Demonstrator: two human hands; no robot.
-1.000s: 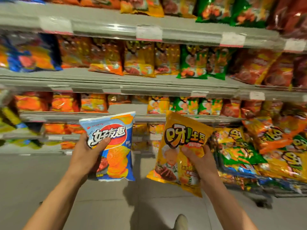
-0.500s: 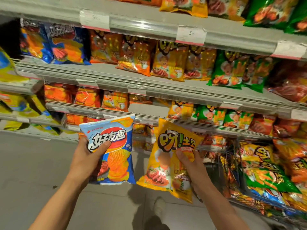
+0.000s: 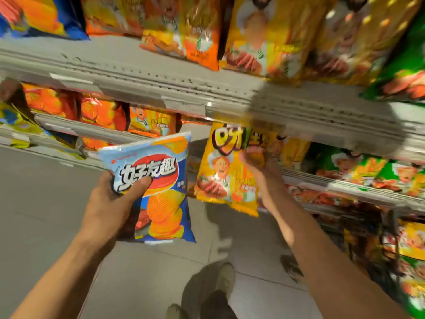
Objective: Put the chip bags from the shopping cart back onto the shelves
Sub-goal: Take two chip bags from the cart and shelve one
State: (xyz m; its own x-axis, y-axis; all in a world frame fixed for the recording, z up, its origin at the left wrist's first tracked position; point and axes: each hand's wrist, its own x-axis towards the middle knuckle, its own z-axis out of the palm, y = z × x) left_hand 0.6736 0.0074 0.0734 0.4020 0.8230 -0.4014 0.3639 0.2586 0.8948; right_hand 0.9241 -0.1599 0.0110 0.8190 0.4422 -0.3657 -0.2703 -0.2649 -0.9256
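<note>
Blue-and-white chip bag (image 3: 158, 187) upright in left hand (image 3: 110, 203), thumb across its front, fingers closed behind it. Yellow chip bag (image 3: 226, 171) gripped at its right edge by right hand (image 3: 259, 171), fingers wrapped over the front, top edge just under the lip of a grey metal shelf (image 3: 207, 93). Both bags side by side, apart, above grey floor tiles (image 3: 46, 203). Orange and yellow bags lined on the shelves beyond. Cart (image 3: 379, 245) with more bags at near right, blurred.
</note>
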